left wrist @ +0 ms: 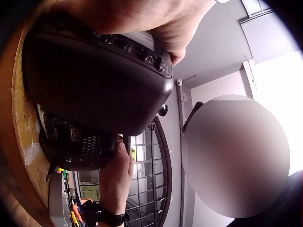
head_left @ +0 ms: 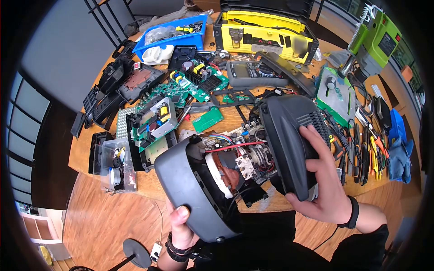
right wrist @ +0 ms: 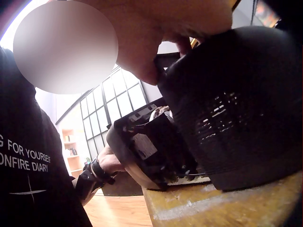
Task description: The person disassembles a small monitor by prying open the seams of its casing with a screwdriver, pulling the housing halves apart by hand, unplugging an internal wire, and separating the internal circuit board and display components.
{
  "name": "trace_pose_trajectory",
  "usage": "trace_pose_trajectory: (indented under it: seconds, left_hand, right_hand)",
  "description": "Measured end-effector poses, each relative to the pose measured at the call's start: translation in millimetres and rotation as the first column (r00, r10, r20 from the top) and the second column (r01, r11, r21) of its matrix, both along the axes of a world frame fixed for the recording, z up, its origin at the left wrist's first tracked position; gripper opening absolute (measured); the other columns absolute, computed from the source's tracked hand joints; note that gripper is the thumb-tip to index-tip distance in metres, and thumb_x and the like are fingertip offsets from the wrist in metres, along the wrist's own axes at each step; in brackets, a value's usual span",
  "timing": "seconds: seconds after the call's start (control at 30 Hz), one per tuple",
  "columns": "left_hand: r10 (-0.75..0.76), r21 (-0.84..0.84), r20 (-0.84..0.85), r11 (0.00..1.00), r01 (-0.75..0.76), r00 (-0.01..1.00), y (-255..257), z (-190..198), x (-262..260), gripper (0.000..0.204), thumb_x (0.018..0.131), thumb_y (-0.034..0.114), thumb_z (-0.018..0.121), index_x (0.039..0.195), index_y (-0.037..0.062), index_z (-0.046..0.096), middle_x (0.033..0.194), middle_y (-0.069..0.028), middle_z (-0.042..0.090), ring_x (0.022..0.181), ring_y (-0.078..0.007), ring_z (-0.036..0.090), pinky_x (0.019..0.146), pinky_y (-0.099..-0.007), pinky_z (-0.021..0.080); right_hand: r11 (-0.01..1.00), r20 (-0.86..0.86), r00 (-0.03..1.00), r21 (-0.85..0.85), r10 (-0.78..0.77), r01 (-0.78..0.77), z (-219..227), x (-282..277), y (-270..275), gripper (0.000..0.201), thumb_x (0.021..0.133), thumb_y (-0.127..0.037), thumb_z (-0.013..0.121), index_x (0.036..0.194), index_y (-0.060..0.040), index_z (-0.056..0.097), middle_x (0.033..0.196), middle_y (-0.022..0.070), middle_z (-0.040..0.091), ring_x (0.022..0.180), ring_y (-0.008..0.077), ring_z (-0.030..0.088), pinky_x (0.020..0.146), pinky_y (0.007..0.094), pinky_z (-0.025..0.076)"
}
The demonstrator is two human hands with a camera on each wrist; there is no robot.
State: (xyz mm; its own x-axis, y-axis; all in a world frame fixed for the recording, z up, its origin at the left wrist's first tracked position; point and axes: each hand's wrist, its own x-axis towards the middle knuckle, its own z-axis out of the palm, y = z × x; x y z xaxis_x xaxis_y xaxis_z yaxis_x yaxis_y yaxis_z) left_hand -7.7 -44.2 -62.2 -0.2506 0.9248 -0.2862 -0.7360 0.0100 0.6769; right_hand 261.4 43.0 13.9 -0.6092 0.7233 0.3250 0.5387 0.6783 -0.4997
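A small CRT television stands parted at the table's front edge in the head view, its black front housing (head_left: 185, 176) on the left and its vented back cover (head_left: 289, 140) on the right. Between them show the picture tube's brown coil with a white rim (head_left: 221, 174), a circuit board (head_left: 246, 167) and a red wire (head_left: 235, 147). My left hand (head_left: 181, 226) grips the front housing's lower side, thumb on the outer face. Fingers spread over the vents, my right hand (head_left: 323, 180) holds the back cover. Small knobs (left wrist: 144, 54) line the housing in the left wrist view.
Green circuit boards (head_left: 199, 81) and a multimeter (head_left: 255, 74) lie behind the television. A blue bin (head_left: 199, 38) and yellow toolbox (head_left: 266, 43) stand at the back. Left is a clear plastic box (head_left: 106, 156); right are hand tools (head_left: 373, 153) and a green power tool (head_left: 377, 43).
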Motion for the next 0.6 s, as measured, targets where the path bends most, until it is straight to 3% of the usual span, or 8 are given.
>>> trace_pose_trajectory:
  seconds: [0.17,0.23,0.27,0.4,0.43,0.47,0.5,0.6]
  left_hand:
    - [-0.037,0.034,0.02,0.999,0.036,0.999,-2.2,-8.2,-5.4,0.084,0.074,0.037,0.073,0.138,-0.0033,0.038,0.119,-0.0177,0.06,0.102,-0.0268,0.066,0.085,-0.0389,0.059]
    - [-0.082,0.028,-0.002,0.996,0.082,0.997,-3.4,-6.9,-7.8,0.083,0.076,0.039,0.072,0.139,-0.0027,0.038,0.123,-0.0178,0.058,0.107,-0.0277,0.063,0.089,-0.0398,0.056]
    - [-0.116,0.028,-0.016,0.993,0.116,0.993,-4.5,-5.2,-8.2,0.083,0.078,0.042,0.07,0.141,-0.0022,0.038,0.128,-0.0179,0.056,0.111,-0.0286,0.061,0.094,-0.0406,0.053]
    - [-0.209,0.03,-0.06,0.977,0.211,0.976,-6.5,3.2,-5.6,0.084,0.084,0.051,0.065,0.144,-0.0006,0.038,0.14,-0.0181,0.051,0.124,-0.0313,0.054,0.107,-0.043,0.043]
    - [-0.134,0.005,-0.002,0.991,0.134,0.991,-6.2,5.0,-2.1,0.081,0.08,0.046,0.069,0.139,-0.0023,0.04,0.129,-0.0171,0.056,0.111,-0.029,0.06,0.095,-0.0404,0.051]
    - [-0.056,-0.024,0.052,0.998,0.058,0.997,-5.8,5.6,-0.1,0.079,0.077,0.04,0.072,0.135,-0.0039,0.041,0.117,-0.0161,0.061,0.098,-0.0268,0.067,0.082,-0.0378,0.059]
    - [-0.061,-0.027,0.049,0.998,0.062,0.997,-5.7,4.6,-0.8,0.079,0.077,0.04,0.072,0.135,-0.0039,0.041,0.117,-0.0161,0.061,0.098,-0.0268,0.067,0.082,-0.0378,0.059]
    - [-0.048,-0.034,-0.04,0.998,0.047,0.998,-8.3,-2.6,-8.4,0.078,0.077,0.041,0.072,0.134,-0.0034,0.043,0.114,-0.0154,0.062,0.096,-0.0253,0.067,0.08,-0.0365,0.059]
  right_hand:
    - [0.997,0.032,0.998,-0.044,-0.054,0.056,9.8,0.2,-9.7,0.052,0.073,-0.022,0.084,0.108,-0.0008,0.051,0.151,0.0329,0.023,0.142,0.0545,0.022,0.112,0.057,0.023]
    - [0.992,0.19,0.98,-0.099,-0.053,0.073,27.0,6.7,-18.3,0.067,0.071,-0.023,0.084,0.122,-0.0033,0.047,0.153,0.0334,0.018,0.144,0.0559,0.014,0.114,0.0603,0.016]
    - [0.992,0.19,0.979,-0.079,-0.078,0.095,32.0,11.5,-24.0,0.064,0.072,-0.032,0.083,0.121,-0.0042,0.054,0.152,0.0336,0.022,0.144,0.0556,0.016,0.113,0.0615,0.017]
    - [0.998,0.178,0.984,-0.052,-0.025,0.035,53.9,27.3,-47.1,0.073,0.069,-0.028,0.086,0.129,-0.0026,0.052,0.149,0.0322,0.03,0.141,0.0536,0.023,0.112,0.0612,0.021]
    - [0.998,0.176,0.984,-0.054,-0.029,0.039,49.6,27.5,-55.4,0.073,0.069,-0.028,0.086,0.129,-0.0026,0.052,0.149,0.0322,0.03,0.141,0.0536,0.023,0.112,0.0612,0.021]
    - [0.993,0.025,0.995,-0.065,-0.099,0.101,43.1,27.5,-65.5,0.055,0.072,-0.035,0.081,0.112,-0.0039,0.058,0.145,0.033,0.036,0.138,0.053,0.03,0.112,0.0613,0.022]
    - [0.983,-0.126,0.977,-0.084,-0.17,0.161,37.5,27.5,-71.7,0.043,0.075,-0.041,0.076,0.095,-0.0052,0.064,0.141,0.0338,0.042,0.136,0.0524,0.037,0.112,0.0614,0.023]
    - [0.987,-0.159,0.975,-0.05,-0.158,0.152,28.8,16.1,-66.1,0.051,0.072,-0.041,0.078,0.104,-0.005,0.06,0.14,0.0342,0.044,0.134,0.0498,0.041,0.112,0.0598,0.025]
